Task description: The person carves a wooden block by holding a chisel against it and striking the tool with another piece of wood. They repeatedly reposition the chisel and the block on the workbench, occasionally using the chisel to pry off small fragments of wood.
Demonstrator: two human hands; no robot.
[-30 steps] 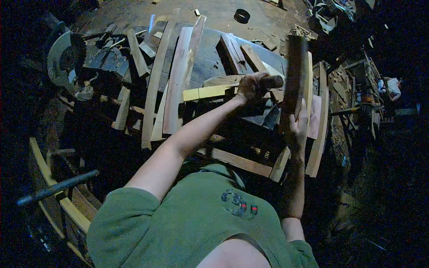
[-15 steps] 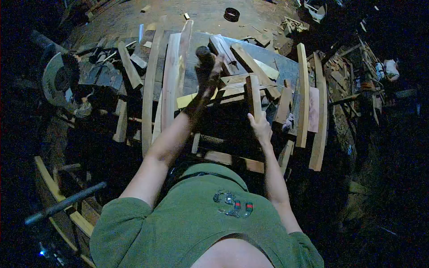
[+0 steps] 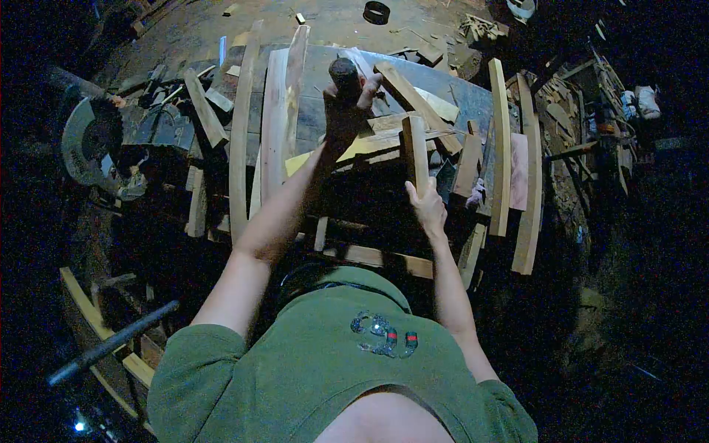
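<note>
My left hand (image 3: 354, 107) is raised over the bench and mostly in shadow. Its fingers are closed round a dark object with a rounded end (image 3: 343, 71), whose kind I cannot make out. To its right, my right hand (image 3: 428, 210) grips the lower end of a short squared wooden block (image 3: 415, 151), which stands out away from me with its far end up. Behind that block, loose wood offcuts (image 3: 395, 131) lie across one another, and a slanting wooden strip (image 3: 413, 100) reaches close to my left fingers.
Long boards (image 3: 275, 118) lie at the left of the dark bench top (image 3: 465, 100), and more long strips (image 3: 499, 148) at its right. A large toothed circular blade (image 3: 81, 144) is at far left. A black ring (image 3: 377, 12) lies on the floor beyond.
My left hand has moved a little right and up with the dark object, now covering part of the boards behind. The right hand still holds the block, almost unmoved.
</note>
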